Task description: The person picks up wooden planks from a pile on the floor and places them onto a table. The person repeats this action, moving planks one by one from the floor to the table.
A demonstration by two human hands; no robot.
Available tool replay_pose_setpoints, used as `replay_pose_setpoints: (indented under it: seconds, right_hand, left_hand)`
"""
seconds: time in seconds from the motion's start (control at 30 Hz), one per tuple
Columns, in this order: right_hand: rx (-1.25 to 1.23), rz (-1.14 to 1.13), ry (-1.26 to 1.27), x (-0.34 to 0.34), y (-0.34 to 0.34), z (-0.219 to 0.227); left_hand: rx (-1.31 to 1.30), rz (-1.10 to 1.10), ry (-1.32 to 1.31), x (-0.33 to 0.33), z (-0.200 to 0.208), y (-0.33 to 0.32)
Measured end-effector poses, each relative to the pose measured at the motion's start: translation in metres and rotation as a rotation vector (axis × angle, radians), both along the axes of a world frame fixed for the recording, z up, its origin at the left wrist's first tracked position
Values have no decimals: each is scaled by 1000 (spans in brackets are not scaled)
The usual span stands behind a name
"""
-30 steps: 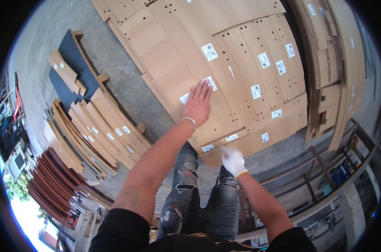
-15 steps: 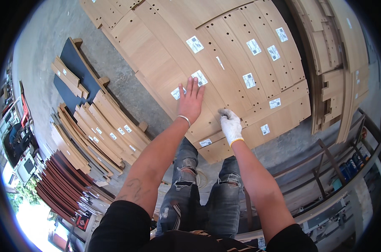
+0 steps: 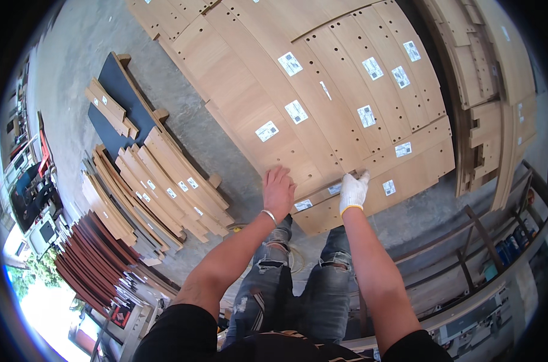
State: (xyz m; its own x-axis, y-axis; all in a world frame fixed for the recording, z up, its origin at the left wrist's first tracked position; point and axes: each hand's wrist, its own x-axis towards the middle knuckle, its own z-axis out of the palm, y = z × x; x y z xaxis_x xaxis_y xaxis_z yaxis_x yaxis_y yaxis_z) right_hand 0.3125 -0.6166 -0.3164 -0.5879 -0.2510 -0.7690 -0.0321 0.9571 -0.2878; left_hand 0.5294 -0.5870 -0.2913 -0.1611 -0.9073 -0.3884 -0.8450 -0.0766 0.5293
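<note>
A wide stack of light wood-coloured panels, with drilled holes and white labels, lies in front of me. My left hand (image 3: 278, 192), bare with a light bracelet at the wrist, curls its fingers over the near left corner of the top wooden panel (image 3: 243, 102). My right hand (image 3: 353, 190), in a white knitted glove, grips the same panel's near edge; some of its fingertips are hidden. Between the hands, a dark gap and a white label (image 3: 335, 189) show along that edge. Another label (image 3: 303, 205) lies just right of my left hand.
To the left, more narrow boards (image 3: 159, 181) and a dark panel (image 3: 114, 78) rest on pallets, with reddish-brown strips (image 3: 86, 259) nearer. Tall stacked panels (image 3: 485, 133) stand at the right. A metal frame (image 3: 467, 241) runs along the lower right.
Both hands have drawn apart and moved to the top panel's near edge, the left coming back toward me from the labels. A label beneath that edge now shows.
</note>
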Motion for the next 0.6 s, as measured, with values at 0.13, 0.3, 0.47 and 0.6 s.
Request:
replay_pose_setpoints:
  seconds: [0.13,0.3,0.47,0.6]
  right_hand:
    - [-25,-194,-192,21,-23,20]
    - [-7,-191,-144,22,-26,15]
    - [-102,-247,-190,22,-23,22]
    - [-104,-195,-202,23,-29,23]
  left_hand:
    - [152,17,-125,30,2,37]
    - [50,-96,-123,20,15,2]
    - [11,96,-141,3,-1,-37]
    - [28,633,-281,15,-41,-45]
